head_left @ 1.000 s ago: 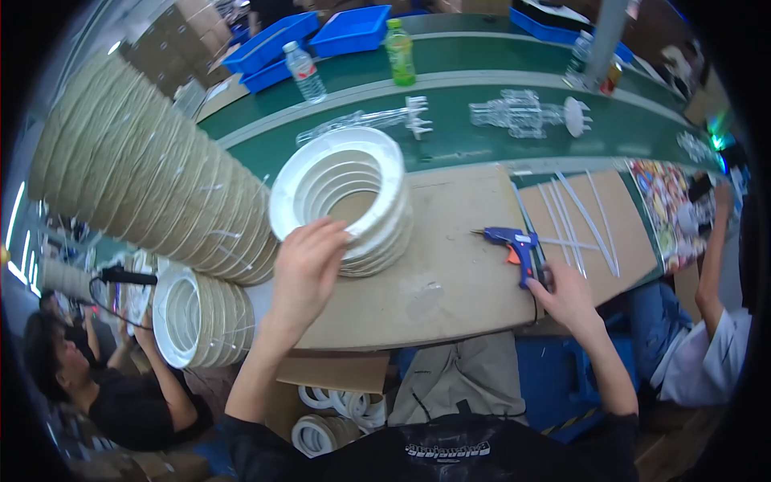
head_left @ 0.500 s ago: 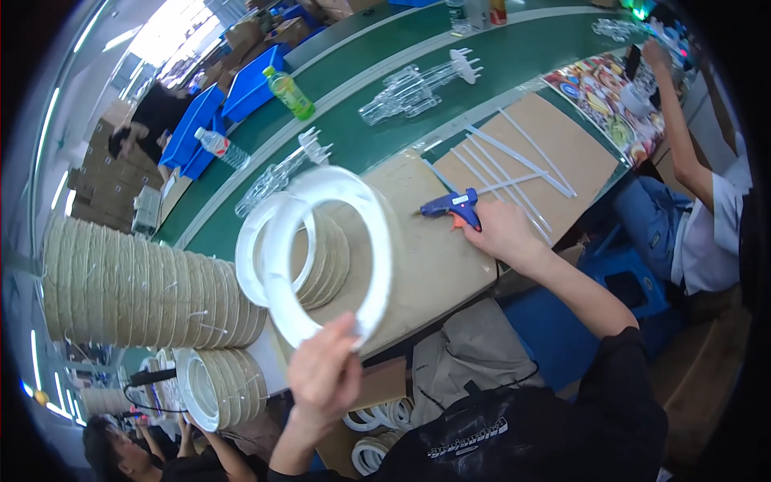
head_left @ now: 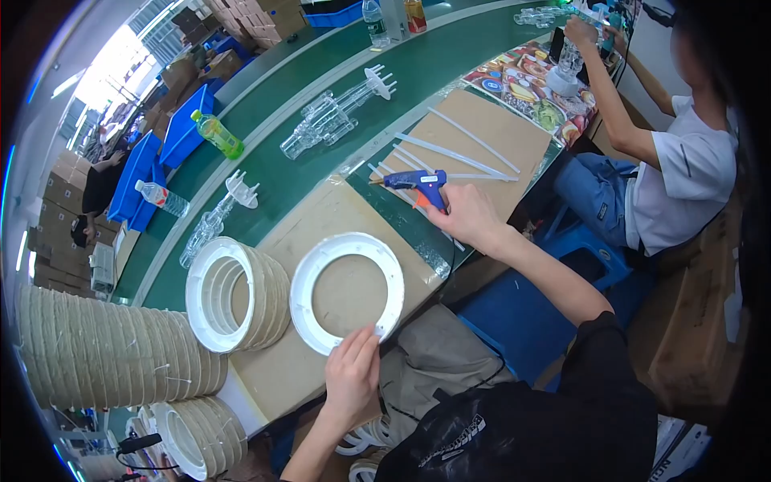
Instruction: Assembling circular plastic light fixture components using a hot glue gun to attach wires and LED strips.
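left hand [head_left: 352, 377] fingers pinch white ring [head_left: 347, 291] | right hand [head_left: 464, 215] fingers grip glue gun [head_left: 419, 184]

Factory assembly line: green conveyor belt [head_left: 321, 88], stacked rings [head_left: 112, 353].

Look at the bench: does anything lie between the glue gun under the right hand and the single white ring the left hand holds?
Nothing visible does. Only bare cardboard lies between the blue glue gun under the right hand and the white ring held by the left hand.

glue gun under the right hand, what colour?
Blue body with an orange trigger part; the glue gun shows in the head view, right hand on its grip.
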The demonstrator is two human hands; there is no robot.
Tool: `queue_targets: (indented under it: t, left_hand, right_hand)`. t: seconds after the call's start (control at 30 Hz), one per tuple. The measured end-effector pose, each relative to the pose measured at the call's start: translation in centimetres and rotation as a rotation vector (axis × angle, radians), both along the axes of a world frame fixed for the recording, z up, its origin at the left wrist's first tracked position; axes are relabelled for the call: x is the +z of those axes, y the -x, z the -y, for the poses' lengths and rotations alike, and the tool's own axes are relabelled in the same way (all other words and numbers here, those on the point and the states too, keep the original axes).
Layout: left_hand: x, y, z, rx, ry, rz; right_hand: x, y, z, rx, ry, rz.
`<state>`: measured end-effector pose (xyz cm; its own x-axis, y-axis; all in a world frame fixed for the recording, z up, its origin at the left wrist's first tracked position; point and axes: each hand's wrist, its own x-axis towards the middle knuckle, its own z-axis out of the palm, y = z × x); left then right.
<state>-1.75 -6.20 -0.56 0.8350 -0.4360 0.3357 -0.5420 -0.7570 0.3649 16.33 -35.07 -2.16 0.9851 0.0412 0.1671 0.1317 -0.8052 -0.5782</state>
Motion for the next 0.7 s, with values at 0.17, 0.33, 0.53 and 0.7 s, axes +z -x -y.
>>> queue_targets:
  t: [0.17,0.33,0.53,0.7]
  left_hand:
    - [-2.8,-3.3,0.6,0.049,0.011,-0.016]
    - [-3.8,-4.3,1.4,0.061,0.125,-0.019]
    - [-5.9,1.4,-2.0,0.174,0.024,0.215]
    - [-5.3,4.9,-1.1,0.139,0.079,0.174]
  right_hand:
    - [-1.4,-1.2,-0.3,0.064,-0.046,-0.031]
    - [-2.2,2.5,-0.5,0.219,-0.174,0.168]
    - [-12.6,11.9,7.2,-0.231,-0.481,0.040]
    - [-31.5,8.8,8.1,-0.073,0.185,-0.007]
